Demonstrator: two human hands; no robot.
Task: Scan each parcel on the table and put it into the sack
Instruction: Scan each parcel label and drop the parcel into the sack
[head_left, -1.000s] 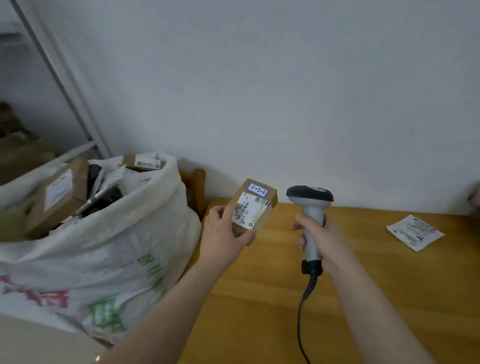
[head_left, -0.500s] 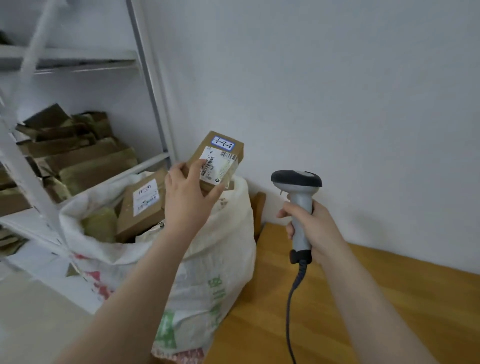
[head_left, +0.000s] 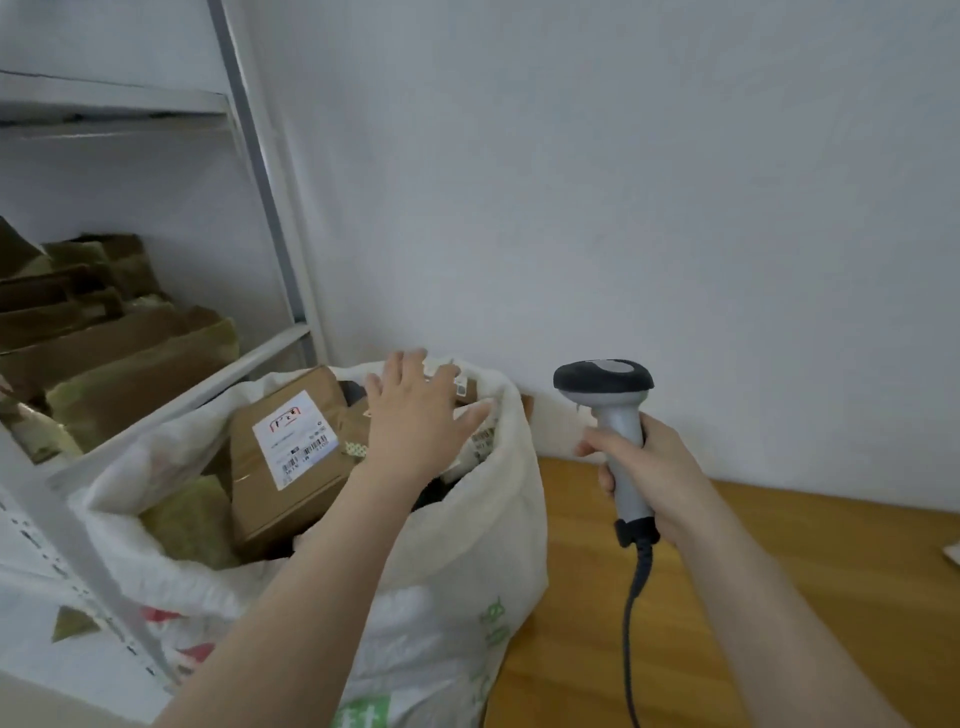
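Observation:
A white woven sack with green and red print stands open at the left end of the wooden table. My left hand hovers over its mouth with fingers spread and nothing in it. Under and behind that hand lies a small brown parcel, mostly hidden. A larger brown box with a white barcode label leans inside the sack. To the right, my right hand grips the grey handle of a barcode scanner, black head up, cable hanging down.
A white metal shelf rack rises left of the sack, with brown paper bags stacked on its shelf. A plain white wall runs behind. A white corner of something shows at the table's right edge.
My left hand carried the small labelled parcel from above the table over the sack and let it go; the hand is now spread. The view swung left. The scanner stays in my right hand.

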